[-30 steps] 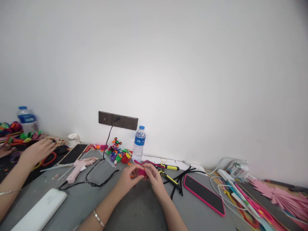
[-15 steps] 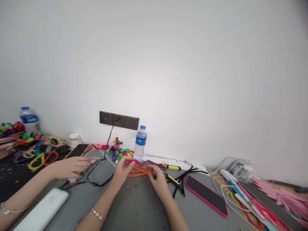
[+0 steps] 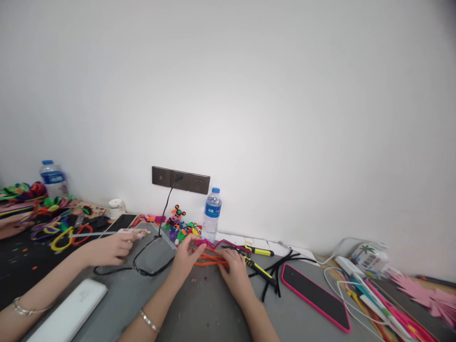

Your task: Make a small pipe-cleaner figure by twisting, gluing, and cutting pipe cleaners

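Observation:
My left hand (image 3: 187,256) is closed in a pinch on a magenta pipe cleaner (image 3: 204,242), part of which is bunched at the fingertips. From there a long magenta strand runs right, past my other hand. Several orange pipe cleaners (image 3: 210,259) stretch between my hands, just above the grey mat (image 3: 206,304). My right hand (image 3: 235,273) closes over their right ends, thumb below and fingers above; the fingertips are partly hidden. Yellow-and-black pliers (image 3: 261,271) lie right beside that hand, close to a bundle of black pipe cleaners (image 3: 278,268).
A co-worker's hand (image 3: 110,249) at left grips a pale pink glue gun (image 3: 133,232) with a long stick behind it. A water bottle (image 3: 213,216) and small colourful figures (image 3: 183,230) stand by the wall. A pink-edged phone (image 3: 315,297) and white power strip (image 3: 69,311) flank my arms.
My right hand's fingers have reached further forward over the orange pipe cleaners. The co-worker has picked up the glue gun, and its stick now shows. The view has swung slightly left.

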{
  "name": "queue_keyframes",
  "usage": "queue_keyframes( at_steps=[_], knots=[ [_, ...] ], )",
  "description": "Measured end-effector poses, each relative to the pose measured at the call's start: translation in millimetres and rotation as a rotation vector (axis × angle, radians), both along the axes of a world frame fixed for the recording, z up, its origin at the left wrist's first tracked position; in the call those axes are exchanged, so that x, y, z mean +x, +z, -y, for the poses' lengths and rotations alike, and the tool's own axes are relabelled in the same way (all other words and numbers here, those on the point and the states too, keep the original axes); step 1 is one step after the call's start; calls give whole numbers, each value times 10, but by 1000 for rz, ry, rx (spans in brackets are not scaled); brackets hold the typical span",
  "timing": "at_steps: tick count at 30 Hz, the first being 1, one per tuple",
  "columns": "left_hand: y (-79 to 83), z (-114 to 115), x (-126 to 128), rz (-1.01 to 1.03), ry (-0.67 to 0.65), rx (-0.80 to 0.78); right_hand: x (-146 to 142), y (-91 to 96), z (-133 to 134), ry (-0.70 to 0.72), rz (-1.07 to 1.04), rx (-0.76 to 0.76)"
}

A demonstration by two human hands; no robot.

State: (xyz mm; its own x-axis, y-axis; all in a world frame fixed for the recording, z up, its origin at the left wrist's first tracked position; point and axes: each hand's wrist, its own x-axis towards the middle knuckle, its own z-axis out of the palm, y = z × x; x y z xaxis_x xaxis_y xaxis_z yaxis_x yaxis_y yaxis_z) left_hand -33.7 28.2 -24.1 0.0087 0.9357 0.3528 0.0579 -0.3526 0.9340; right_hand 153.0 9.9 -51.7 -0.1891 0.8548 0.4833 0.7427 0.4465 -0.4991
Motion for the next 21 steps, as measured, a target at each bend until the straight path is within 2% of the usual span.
queue_keyframes(
  at_steps=[8,15,19,21],
  knots=[
    [27,-2,-6,15,5,-17,23,-15,-28,-21,-6,-40],
    [71,19,-4,39,-11,-14,106,121,-7,41,-295,-108],
    [109,32,2,17,-22,-17,140,90,-34,20,-414,-131],
    [133,56,9,-21,-81,-31,148,57,-50,25,-434,-150]
  ],
)
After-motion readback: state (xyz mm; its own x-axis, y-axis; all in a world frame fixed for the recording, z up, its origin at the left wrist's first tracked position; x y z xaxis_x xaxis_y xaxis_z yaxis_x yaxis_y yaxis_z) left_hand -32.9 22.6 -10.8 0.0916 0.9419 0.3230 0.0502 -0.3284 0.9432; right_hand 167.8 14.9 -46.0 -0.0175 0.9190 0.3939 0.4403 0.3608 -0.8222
